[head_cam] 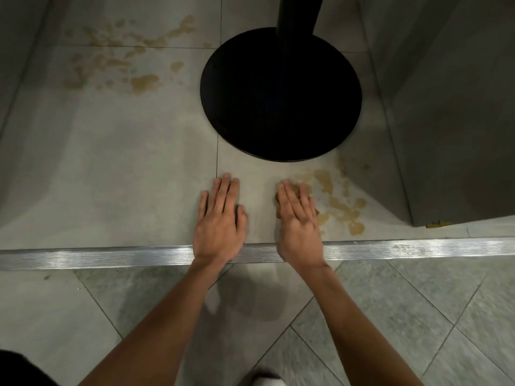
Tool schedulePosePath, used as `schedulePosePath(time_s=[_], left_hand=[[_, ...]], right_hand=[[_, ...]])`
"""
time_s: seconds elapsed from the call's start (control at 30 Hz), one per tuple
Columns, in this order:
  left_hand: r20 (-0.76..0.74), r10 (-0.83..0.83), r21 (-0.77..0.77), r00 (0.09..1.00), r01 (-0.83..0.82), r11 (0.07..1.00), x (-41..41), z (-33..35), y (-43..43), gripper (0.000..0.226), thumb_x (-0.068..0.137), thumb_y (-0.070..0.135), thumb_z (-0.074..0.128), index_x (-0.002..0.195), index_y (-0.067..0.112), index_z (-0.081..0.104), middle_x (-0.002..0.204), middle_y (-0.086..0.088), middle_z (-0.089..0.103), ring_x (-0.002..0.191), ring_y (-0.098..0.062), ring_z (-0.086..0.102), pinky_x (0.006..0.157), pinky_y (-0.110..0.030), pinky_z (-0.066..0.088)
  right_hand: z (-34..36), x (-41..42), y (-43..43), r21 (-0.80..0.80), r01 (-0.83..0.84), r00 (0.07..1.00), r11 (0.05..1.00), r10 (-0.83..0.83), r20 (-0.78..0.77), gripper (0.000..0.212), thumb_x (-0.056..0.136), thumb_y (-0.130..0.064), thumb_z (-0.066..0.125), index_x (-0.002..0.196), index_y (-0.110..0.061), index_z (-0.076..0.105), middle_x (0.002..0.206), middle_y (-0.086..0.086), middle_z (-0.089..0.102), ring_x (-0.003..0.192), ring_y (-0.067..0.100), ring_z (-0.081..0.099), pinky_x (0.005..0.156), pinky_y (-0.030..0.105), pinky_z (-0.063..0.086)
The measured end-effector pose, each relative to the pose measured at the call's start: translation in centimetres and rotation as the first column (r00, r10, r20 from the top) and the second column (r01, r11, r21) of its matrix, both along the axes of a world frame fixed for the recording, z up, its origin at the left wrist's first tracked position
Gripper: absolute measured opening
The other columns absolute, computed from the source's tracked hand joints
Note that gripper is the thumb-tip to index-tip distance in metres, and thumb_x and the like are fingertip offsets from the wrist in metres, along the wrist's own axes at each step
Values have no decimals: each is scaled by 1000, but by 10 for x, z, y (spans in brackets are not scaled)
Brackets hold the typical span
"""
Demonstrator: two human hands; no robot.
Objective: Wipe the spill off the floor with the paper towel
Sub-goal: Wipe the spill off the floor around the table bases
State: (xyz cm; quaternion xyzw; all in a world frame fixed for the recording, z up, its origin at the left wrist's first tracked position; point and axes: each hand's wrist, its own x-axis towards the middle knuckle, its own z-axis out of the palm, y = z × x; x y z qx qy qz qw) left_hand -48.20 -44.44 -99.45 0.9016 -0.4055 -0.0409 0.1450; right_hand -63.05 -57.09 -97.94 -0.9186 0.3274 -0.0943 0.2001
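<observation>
- Currently, the left hand (220,221) lies palm down on the floor (125,176). Its fingers (223,190) are straight, close together and flat on the bare tile; they hold nothing.
- The right hand (299,221) is also palm down, just beside the left. Its fingers (292,199) are extended and press flat on the paper towel (300,188), with no curl around it.
- The paper towel is crumpled, soaked brown and mostly covered by the right hand. Only its edges show beyond the fingertips and along the thumb side. It sits on the floor at the left edge of the nearer spill.
- The spill (342,207) is a tan liquid in irregular blotches and droplets, spreading to the right of the right hand.
- A second patch (145,83) of the same tan blotches lies well apart, at the far left of the floor.
- The floor is smooth, matte grey tile with thin dark joints.
- A round, flat black base (278,101) stands just beyond both hands, with a black pole (298,15) rising from it.
- A ridged, shiny metal strip (111,256) runs across the view under both wrists, along the edge of the floor.
- On the near side of the strip are mottled grey-green tiles (404,302) laid on the diagonal.
- A plain grey wall panel (446,107) stands at the right, with a small yellow scrap (437,224) at its foot.
</observation>
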Motion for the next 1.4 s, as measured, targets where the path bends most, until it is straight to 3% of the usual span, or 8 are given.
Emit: schedulePosePath(time_s=[0.1, 0.3, 0.57, 0.77, 0.93, 1.13, 1.27, 1.4], left_hand=[[-18, -21, 9, 1000, 21, 1000, -1, 2, 0, 64, 113, 34, 30, 174, 17, 22, 184, -3, 15, 171, -19, 8, 138, -53, 14], [-72, -8, 16, 997, 9, 1000, -2, 6, -2, 66, 111, 33, 29, 174, 16, 22, 184, -4, 13, 171, -22, 7, 138, -53, 9], [-72, -196, -55, 978, 192, 980, -29, 10, -35, 64, 117, 27, 35, 176, 18, 12, 184, -1, 7, 171, -18, 0, 140, -47, 6], [-92, -199, 4, 976, 201, 980, -29, 1, -54, 66, 114, 29, 31, 176, 15, 12, 184, -4, 6, 171, -22, 2, 139, -50, 9], [-107, -220, 36, 970, 225, 974, -30, 8, -55, 69, 110, 35, 22, 175, 15, 14, 184, -5, 8, 171, -22, 3, 139, -49, 6], [-76, -295, 7, 952, 297, 955, -9, 7, -70, 68, 112, 37, 24, 176, 20, 6, 185, -2, 1, 171, -21, -2, 139, -51, 7], [-23, -308, 76, 951, 309, 948, -9, -4, -72, 69, 113, 41, 19, 176, 22, -4, 185, -1, -7, 171, -20, -6, 139, -52, 4], [-41, -289, 75, 957, 291, 954, -10, -4, -72, 69, 114, 39, 23, 176, 22, -2, 184, 1, -8, 171, -16, -7, 139, -52, 5]], right_hand=[[5, 4, 22, 72, 99, 995, 992, -100, 12, 86, 93, 8, 41, 173, -12, 17, 183, 4, 12, 170, 31, -4, 137, 57, 13], [0, -60, 16, -5, -247, 969, 969, 247, 19, 82, 95, 0, 35, 174, -18, 23, 182, -5, 18, 170, 24, 3, 138, 51, 16], [3, -33, -8, 76, 77, 997, 994, -77, 3, 85, 97, 8, 52, 174, -13, 20, 182, 1, 15, 170, 30, -3, 138, 53, 8], [-9, -108, -9, -13, -174, 985, 985, 174, -4, 87, 95, 2, 36, 175, -28, 17, 182, -11, 13, 170, 21, 2, 138, 47, 12], [6, -111, -43, 133, 17, 1000, 991, -14, -22, 82, 103, 12, 53, 172, -27, 30, 179, -13, 22, 170, 15, 1, 137, 52, 20], [19, -130, -73, 145, 277, 951, 950, -292, 101, 83, 98, 16, 42, 171, -22, 33, 177, -6, 30, 169, 20, 10, 136, 34, 19], [11, -134, -85, 124, 492, 868, 862, -497, 11, 61, 110, 0, 36, 171, -6, 29, 179, 14, 23, 168, 37, 13, 138, 48, 13], [8, -106, -59, 158, 597, 795, 786, -607, 16, 74, 98, 1, 29, 171, 1, 19, 181, 16, 13, 169, 38, 2, 138, 50, 3]])
